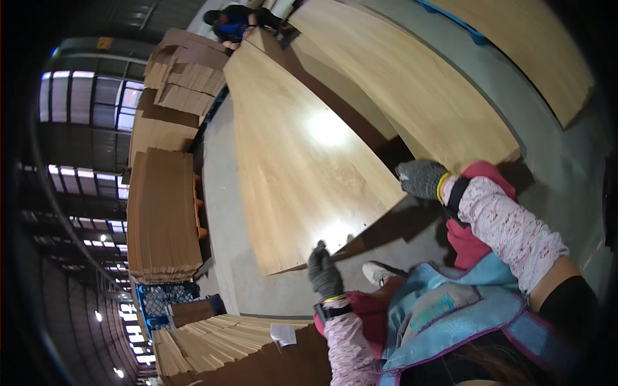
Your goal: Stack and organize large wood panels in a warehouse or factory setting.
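Note:
A large wood-grain board (302, 154) stretches away from me, its near end raised above the floor. My left hand (325, 275), in a grey knit glove, is closed on the near edge, its fingertips at the board's rim. At the near right corner, my right hand (421, 180) in a matching glove grips the board; some of its fingers are hidden. At the far end, a person (233, 26) in dark and blue clothes has hands at the board.
To the right lies a stack of similar boards (412, 83), with another stack (521, 45) beyond it. Brown cardboard piles (164, 219) stand on pallets at left. More cardboard sheets (238, 347) lie close on my left, with a white paper (283, 334) on them. Grey floor (222, 193) shows between.

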`<state>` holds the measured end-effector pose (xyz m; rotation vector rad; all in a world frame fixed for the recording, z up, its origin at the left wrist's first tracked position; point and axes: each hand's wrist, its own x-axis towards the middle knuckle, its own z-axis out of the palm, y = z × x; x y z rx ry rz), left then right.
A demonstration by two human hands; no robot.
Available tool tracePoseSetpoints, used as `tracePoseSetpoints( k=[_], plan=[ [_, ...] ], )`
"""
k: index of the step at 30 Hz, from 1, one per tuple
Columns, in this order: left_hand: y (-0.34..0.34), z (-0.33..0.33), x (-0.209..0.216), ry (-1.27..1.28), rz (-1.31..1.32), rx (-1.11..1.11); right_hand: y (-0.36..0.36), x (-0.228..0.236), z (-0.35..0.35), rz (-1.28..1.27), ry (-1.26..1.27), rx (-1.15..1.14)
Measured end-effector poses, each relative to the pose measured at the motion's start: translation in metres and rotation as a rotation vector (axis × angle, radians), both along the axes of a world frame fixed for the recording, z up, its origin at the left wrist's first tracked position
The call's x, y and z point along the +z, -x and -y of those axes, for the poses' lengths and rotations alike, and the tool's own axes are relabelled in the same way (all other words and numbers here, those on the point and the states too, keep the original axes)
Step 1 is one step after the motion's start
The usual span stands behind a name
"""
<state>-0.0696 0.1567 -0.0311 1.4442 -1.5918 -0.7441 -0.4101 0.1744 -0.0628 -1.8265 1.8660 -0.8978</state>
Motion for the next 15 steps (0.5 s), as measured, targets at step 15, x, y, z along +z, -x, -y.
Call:
tracePoseSetpoints(
  k=[15],
  plan=[
    [-0.046, 0.014, 0.0, -0.375, 0.461, 0.286, 0.005, 0.011, -0.01, -0.09, -0.239, -0.103]
  ],
)
